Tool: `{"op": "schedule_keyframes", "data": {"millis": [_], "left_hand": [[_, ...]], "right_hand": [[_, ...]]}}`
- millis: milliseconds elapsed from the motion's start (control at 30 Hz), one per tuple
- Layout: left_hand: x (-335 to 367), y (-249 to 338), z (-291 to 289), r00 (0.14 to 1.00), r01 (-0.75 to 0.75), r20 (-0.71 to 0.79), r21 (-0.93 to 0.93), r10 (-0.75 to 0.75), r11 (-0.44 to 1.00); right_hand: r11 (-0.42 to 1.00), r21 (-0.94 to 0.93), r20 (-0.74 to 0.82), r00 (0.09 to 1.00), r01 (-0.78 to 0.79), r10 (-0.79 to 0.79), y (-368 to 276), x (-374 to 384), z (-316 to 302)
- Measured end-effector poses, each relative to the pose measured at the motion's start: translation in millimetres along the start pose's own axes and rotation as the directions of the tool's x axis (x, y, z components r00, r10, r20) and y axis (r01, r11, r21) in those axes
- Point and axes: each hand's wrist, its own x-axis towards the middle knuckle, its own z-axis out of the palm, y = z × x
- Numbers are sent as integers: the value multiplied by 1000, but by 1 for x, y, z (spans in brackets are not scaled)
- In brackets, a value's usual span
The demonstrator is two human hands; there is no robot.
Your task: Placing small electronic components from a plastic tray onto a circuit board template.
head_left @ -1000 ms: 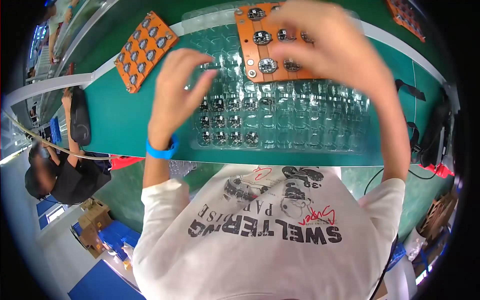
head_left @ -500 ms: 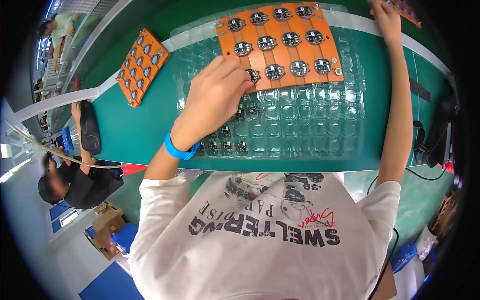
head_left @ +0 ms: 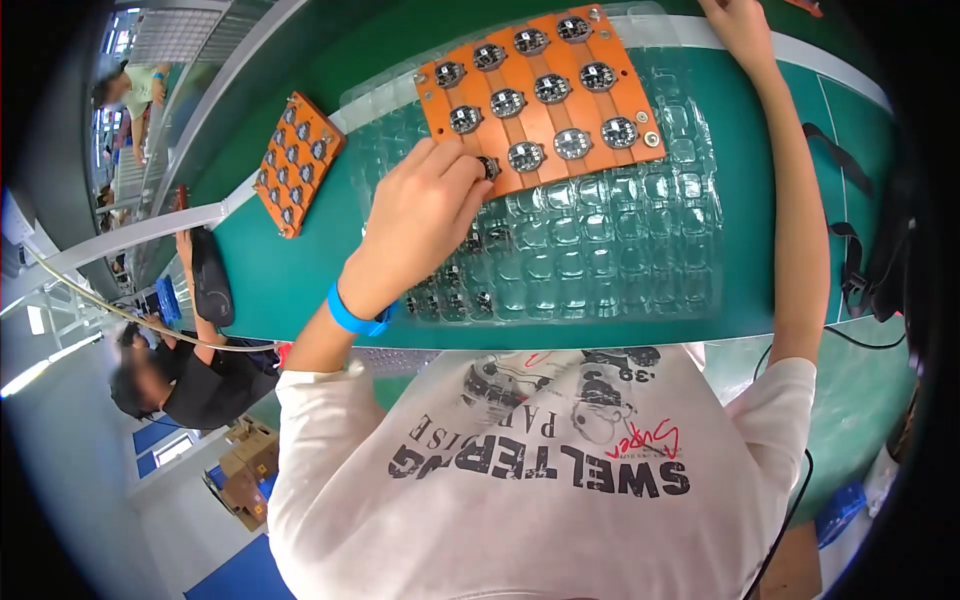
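Note:
An orange fixture plate (head_left: 540, 110) bearing rows of small round circuit boards rests tilted on a clear plastic blister tray (head_left: 620, 255). My left hand (head_left: 425, 200), with a blue wristband, is at the plate's near-left corner. Its thumb and fingertips are closed on a round circuit board (head_left: 488, 168) there, which they partly cover. Below that hand, several dark circuit boards (head_left: 455, 298) lie in the tray's pockets. My right hand (head_left: 738, 35) reaches to the far right edge of the view, where its fingertips are cut off.
A second orange plate (head_left: 298, 165) with round boards lies on the green table at left. Beyond it are a black case (head_left: 211, 278) and a person in black (head_left: 215, 385). Black straps (head_left: 855, 270) lie at the right edge. Another orange piece (head_left: 806, 6) barely shows at the far right.
The whole view has shifted. The main plate appears more tilted, with my left hand still at the same corner board. My right hand has moved up and left, partly out of view.

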Motion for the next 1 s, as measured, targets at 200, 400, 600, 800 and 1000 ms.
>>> {"op": "schedule_keyframes", "data": {"millis": [200, 400, 600, 800, 1000], "left_hand": [[17, 8, -12, 999, 40, 7, -102, -39, 994], [24, 7, 14, 999, -30, -24, -68, 29, 997], [22, 7, 16, 999, 6, -30, -87, -9, 996], [26, 11, 13, 1000, 22, 9, -103, -22, 994], [26, 12, 9, 995, 66, 83, -120, -56, 991]], "right_hand": [[1000, -10, -2, 1000, 24, -24, -1, 1, 3], [1000, -10, 19, 1000, -5, 5, -7, 0, 3], [1000, -23, 13, 1000, -12, 12, -40, -1, -9], [996, -38, 41, 996, -76, 77, -47, -4, -15], [1000, -16, 10, 1000, -10, 10, -42, -5, -11]]}}
